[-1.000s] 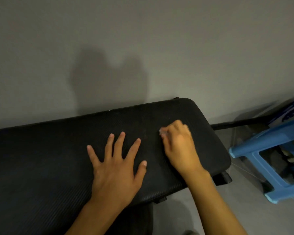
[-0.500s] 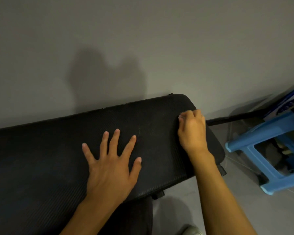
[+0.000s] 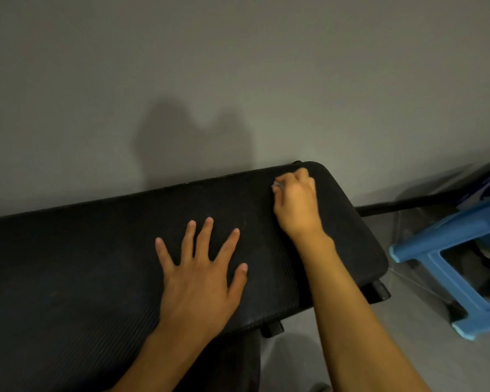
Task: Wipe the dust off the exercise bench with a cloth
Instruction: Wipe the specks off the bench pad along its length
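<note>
Exercise bench: black, ribbed padding, runs from the left edge of view to right of centre, long side against a grey wall. Its rounded end is at the right.

Left hand: flat on the pad, palm down, fingers straight and spread, holding nothing. It sits mid-bench, nearer the front edge.

Shadow on the wall above it, soft-edged.

Right hand: on the pad near the far right corner, close to the wall-side edge. Fingers curled tight round a cloth; only a small pale scrap shows at the fingertips, pressed against the bench top. The rest of the cloth is hidden in the fist.

Black bar: low along the wall base, beyond the bench end.

Blue plastic stool: on the grey floor, well apart from the bench, at the right edge.
</note>
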The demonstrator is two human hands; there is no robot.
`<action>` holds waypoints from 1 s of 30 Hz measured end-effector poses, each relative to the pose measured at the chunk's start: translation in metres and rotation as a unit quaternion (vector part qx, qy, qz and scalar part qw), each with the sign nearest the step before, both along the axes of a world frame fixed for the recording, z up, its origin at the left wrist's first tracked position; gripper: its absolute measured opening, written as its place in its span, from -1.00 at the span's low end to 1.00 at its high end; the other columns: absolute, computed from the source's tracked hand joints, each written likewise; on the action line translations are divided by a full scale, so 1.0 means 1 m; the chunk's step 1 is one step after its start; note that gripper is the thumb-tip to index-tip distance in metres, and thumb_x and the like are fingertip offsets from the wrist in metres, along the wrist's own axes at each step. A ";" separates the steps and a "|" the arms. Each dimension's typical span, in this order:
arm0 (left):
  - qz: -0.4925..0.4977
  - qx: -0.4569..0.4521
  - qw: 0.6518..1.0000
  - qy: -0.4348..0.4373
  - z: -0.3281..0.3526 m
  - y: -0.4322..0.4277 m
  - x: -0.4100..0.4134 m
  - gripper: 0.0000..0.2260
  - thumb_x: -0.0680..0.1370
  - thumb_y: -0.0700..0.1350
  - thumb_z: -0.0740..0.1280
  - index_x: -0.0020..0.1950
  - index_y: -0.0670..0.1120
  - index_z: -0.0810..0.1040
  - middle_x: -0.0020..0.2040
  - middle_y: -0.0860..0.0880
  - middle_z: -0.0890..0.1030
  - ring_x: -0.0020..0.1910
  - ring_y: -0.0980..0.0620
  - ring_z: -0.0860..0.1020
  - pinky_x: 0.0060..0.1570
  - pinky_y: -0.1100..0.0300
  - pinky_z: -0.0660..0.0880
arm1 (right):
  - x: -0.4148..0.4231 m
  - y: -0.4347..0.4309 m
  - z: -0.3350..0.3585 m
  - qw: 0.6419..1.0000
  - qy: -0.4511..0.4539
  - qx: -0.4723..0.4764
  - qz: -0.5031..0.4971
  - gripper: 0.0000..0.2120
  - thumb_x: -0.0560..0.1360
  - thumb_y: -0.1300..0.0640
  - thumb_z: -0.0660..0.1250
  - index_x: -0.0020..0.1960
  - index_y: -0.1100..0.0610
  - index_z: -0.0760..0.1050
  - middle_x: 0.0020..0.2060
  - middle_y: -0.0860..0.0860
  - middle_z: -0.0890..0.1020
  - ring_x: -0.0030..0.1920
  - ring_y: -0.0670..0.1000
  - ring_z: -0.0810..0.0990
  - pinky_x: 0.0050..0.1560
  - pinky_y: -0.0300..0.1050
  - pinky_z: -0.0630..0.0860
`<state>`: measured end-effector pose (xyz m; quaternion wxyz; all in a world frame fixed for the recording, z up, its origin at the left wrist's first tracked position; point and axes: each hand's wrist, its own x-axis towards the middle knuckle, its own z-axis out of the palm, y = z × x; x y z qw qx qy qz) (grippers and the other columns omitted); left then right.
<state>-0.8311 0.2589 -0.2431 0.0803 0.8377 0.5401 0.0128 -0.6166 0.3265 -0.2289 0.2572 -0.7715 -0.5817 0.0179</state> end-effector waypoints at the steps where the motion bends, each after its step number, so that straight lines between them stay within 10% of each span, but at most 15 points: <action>1: -0.001 -0.003 1.000 0.000 0.000 0.000 0.000 -0.43 0.61 0.31 -0.02 0.59 0.18 0.31 0.62 -0.16 0.28 0.61 -0.24 0.19 0.41 -0.56 0.08 | -0.014 0.000 0.001 0.999 -0.010 -0.004 0.030 -0.77 0.62 0.15 0.26 0.23 0.21 0.54 0.12 0.13 0.46 0.09 0.11 0.44 0.14 0.07 0.50; 6: 0.021 -0.020 1.000 -0.009 0.013 0.007 -0.006 -0.32 0.49 0.40 -0.24 0.62 0.33 0.03 0.69 -0.02 0.03 0.66 -0.10 -0.03 0.52 -0.40 -0.02 | -0.038 -0.020 -0.002 0.985 -0.037 -0.002 0.166 -0.77 0.60 0.11 0.29 0.20 0.16 0.56 0.07 0.08 0.49 0.03 0.10 0.48 0.05 0.09 0.51; 13: 0.038 -0.042 0.998 0.012 0.016 0.024 -0.020 -0.31 0.47 0.45 -0.26 0.61 0.37 -0.14 0.69 -0.04 -0.13 0.65 -0.16 -0.22 0.46 -0.53 -0.22 | -0.040 0.042 -0.004 0.999 -0.021 -0.017 -0.025 -0.76 0.62 0.17 0.22 0.21 0.26 0.53 0.16 0.21 0.47 0.15 0.23 0.44 0.17 0.10 0.46; 21: 0.033 -0.031 0.999 0.017 0.010 0.022 -0.021 -0.33 0.51 0.44 -0.26 0.63 0.33 -0.07 0.69 -0.04 -0.13 0.65 -0.15 -0.23 0.46 -0.52 -0.22 | -0.076 0.027 -0.002 0.978 -0.018 -0.003 0.210 -0.77 0.58 0.16 0.32 0.19 0.22 0.59 0.07 0.15 0.55 0.04 0.18 0.50 0.07 0.10 0.50; 30: 0.036 -0.041 0.998 0.006 0.010 0.022 -0.022 -0.33 0.49 0.44 -0.29 0.62 0.35 -0.16 0.69 -0.03 -0.16 0.65 -0.14 -0.26 0.47 -0.50 -0.25 | -0.052 0.004 -0.007 0.999 -0.035 0.005 0.033 -0.73 0.62 0.11 0.23 0.27 0.18 0.53 0.14 0.12 0.49 0.06 0.13 0.45 0.11 0.08 0.48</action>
